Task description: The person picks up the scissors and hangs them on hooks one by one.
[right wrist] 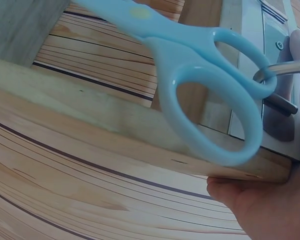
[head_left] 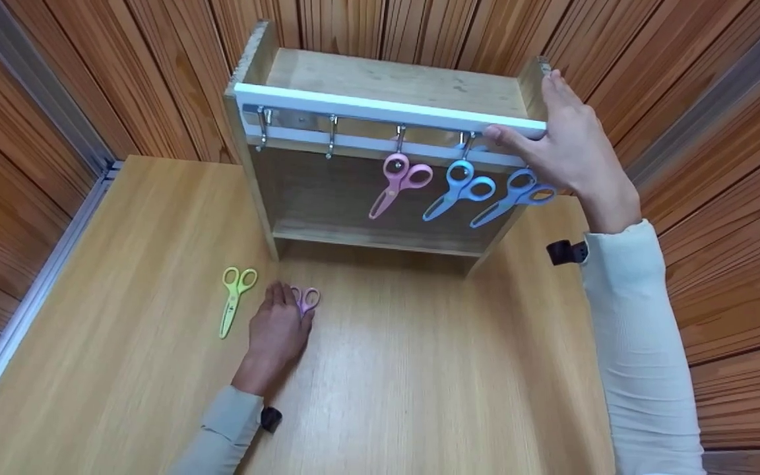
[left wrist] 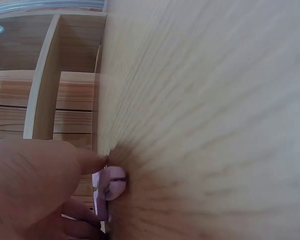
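My left hand [head_left: 278, 330] is down on the table over the purple scissors [head_left: 312, 299], whose handle loops stick out past its fingers. In the left wrist view the thumb and fingers pinch these scissors [left wrist: 115, 182] at the tabletop. My right hand [head_left: 574, 145] grips the right upper corner of the wooden rack [head_left: 393, 76], thumb over the white hook rail [head_left: 380, 109]. Pink scissors [head_left: 393, 191], blue scissors [head_left: 447, 201] and a second blue pair [head_left: 495, 210] hang from hooks. The right wrist view shows blue scissors [right wrist: 190, 55] close up, one loop on a metal hook.
Yellow-green scissors [head_left: 230, 303] lie on the table [head_left: 419, 369] left of my left hand. Two bare hooks, a left hook [head_left: 263, 128] and another hook [head_left: 332, 135], are on the rail's left half. Wood-panelled walls [head_left: 736, 251] stand around the table.
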`<state>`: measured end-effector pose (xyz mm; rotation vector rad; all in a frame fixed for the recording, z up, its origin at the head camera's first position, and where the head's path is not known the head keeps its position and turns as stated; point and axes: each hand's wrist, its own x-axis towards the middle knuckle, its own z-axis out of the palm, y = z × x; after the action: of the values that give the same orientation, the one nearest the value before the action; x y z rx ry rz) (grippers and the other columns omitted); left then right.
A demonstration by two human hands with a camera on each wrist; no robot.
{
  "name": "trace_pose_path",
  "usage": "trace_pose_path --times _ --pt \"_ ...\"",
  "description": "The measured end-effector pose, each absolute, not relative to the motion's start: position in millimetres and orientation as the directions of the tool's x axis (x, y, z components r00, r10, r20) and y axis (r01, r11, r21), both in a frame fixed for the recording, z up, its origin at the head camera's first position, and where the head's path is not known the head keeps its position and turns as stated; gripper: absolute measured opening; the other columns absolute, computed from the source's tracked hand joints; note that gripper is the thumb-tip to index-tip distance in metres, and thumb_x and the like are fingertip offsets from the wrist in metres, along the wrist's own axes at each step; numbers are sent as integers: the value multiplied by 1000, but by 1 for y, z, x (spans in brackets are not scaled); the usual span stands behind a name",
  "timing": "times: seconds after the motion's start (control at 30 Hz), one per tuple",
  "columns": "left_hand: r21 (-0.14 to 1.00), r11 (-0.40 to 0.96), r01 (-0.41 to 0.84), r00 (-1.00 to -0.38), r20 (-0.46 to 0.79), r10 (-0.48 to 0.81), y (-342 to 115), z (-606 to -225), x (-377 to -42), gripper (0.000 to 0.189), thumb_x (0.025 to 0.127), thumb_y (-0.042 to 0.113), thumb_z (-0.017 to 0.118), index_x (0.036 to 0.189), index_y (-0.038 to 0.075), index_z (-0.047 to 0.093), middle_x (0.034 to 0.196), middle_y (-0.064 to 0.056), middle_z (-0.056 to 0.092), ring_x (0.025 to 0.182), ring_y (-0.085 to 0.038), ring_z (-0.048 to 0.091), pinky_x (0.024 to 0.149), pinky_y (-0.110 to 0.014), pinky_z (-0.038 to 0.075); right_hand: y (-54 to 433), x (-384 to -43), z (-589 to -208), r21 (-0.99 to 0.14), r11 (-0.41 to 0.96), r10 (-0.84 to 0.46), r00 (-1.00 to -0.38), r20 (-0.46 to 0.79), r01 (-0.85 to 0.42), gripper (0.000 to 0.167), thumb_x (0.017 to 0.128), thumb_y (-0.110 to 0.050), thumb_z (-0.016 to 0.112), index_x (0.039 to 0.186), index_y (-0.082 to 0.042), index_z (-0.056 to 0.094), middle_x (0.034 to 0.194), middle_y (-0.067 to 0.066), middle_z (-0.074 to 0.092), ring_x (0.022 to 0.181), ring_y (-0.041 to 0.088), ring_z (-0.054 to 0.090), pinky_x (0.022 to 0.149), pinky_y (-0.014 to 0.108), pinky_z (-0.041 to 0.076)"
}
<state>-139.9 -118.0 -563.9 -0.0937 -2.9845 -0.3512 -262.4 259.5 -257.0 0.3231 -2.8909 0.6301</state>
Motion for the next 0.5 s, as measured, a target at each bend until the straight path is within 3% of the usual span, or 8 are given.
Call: trace_pose_path --times 0.33,0.5 --pt "182 979 91 -985 162 61 -117 -563 -143 62 99 31 69 131 -20 59 137 -39 62 124 -49 67 81 -54 66 258 -263 -260 -417 874 -163 -960 229 -248 116 90 -80 58 170 -10 12 179 11 6 167 36 7 136 54 8" --pt "156 981 115 -980 177 87 -116 -559 -148 44 96 27 71 111 -15 67 117 -35 69 91 -40 71 59 -46 65 259 -262 -261 -420 875 -154 -962 225 -239 115 90 -81 57 170 -11 12 179 10 7 167 33 5 137 53 6"
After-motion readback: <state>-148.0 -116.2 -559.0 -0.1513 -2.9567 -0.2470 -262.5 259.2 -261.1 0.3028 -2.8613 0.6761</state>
